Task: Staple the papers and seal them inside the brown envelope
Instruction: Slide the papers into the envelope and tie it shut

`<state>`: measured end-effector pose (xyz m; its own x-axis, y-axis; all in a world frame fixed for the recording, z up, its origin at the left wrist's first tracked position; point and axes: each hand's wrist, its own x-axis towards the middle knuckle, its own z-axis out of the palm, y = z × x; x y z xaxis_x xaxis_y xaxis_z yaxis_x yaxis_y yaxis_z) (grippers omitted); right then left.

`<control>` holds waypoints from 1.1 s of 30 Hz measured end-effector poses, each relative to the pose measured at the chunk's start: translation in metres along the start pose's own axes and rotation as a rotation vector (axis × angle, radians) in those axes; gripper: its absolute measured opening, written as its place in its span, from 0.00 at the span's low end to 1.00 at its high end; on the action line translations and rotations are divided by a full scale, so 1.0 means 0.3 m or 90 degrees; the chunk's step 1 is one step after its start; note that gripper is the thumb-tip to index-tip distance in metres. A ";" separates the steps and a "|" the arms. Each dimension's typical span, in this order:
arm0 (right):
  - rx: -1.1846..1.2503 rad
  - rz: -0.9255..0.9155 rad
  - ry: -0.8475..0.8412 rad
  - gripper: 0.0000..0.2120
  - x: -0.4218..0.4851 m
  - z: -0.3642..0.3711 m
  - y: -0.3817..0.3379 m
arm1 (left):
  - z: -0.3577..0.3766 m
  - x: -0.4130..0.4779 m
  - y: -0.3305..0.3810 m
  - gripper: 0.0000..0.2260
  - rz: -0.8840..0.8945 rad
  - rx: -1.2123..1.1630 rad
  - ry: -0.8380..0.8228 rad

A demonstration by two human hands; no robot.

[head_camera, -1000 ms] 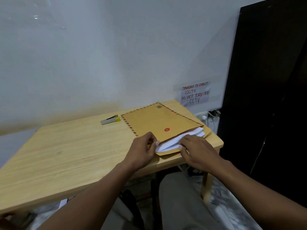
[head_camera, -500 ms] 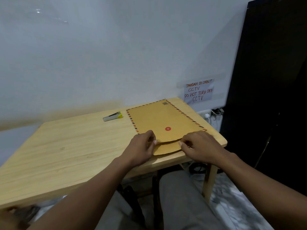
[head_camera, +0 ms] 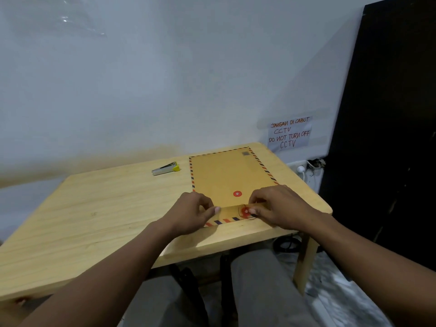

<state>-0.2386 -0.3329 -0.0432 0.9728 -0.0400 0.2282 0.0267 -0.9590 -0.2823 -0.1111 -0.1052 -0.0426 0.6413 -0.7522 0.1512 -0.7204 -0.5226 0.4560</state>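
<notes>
The envelope [head_camera: 227, 178] lies on the table's [head_camera: 99, 208] right part, stapler [head_camera: 165, 168] just left, apparently not touching.

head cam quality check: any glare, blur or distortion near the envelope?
Head view: dim, even light; no glare on the envelope; both hands sharp at the flap; wide-angle bending at the frame edges; faint reflection streak on the wall top left.
</notes>
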 end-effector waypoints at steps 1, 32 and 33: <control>0.017 0.021 0.003 0.13 0.018 0.006 -0.005 | 0.004 0.003 -0.007 0.10 -0.003 -0.006 0.008; 0.411 0.230 -0.141 0.08 0.201 -0.064 -0.081 | 0.037 0.045 -0.036 0.12 0.039 0.135 -0.024; 0.418 0.231 -0.183 0.08 0.231 -0.081 -0.063 | 0.035 0.047 -0.033 0.11 0.048 0.134 -0.030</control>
<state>-0.1774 -0.3243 0.0008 0.9656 -0.1575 -0.2071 -0.2597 -0.5349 -0.8040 -0.0976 -0.1149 -0.0543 0.5741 -0.8077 0.1342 -0.8082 -0.5328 0.2509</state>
